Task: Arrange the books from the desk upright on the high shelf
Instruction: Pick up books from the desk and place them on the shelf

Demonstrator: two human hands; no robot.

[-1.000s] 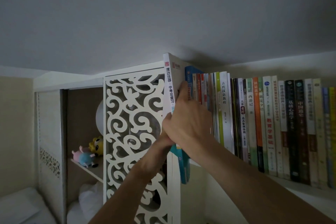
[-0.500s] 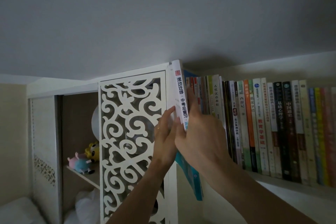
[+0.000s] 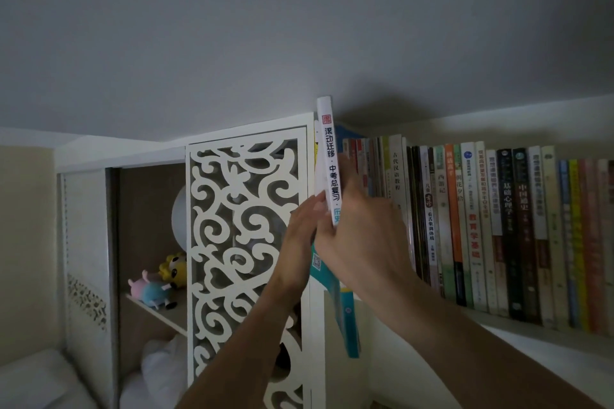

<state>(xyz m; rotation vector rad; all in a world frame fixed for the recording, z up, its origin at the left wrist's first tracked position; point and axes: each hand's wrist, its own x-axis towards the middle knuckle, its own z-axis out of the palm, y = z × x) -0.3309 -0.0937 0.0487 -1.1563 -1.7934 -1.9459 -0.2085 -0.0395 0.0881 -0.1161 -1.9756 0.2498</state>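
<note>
A tall book with a white spine and a teal cover stands nearly upright at the left end of the high shelf, its lower corner hanging past the shelf's front edge. My right hand grips it from the right, fingers reaching up between it and the row of upright books. My left hand presses flat, fingers straight, against the book's left cover. The book's top nearly reaches the ceiling.
A white carved openwork panel stands right beside the book on its left. Behind the panel, a lower shelf holds plush toys. The row of books fills the high shelf out to the right edge of view.
The white-spined book has swung from a lean to nearly upright and moved closer to the row. My left hand has risen from under the book to lie flat on its left side.
</note>
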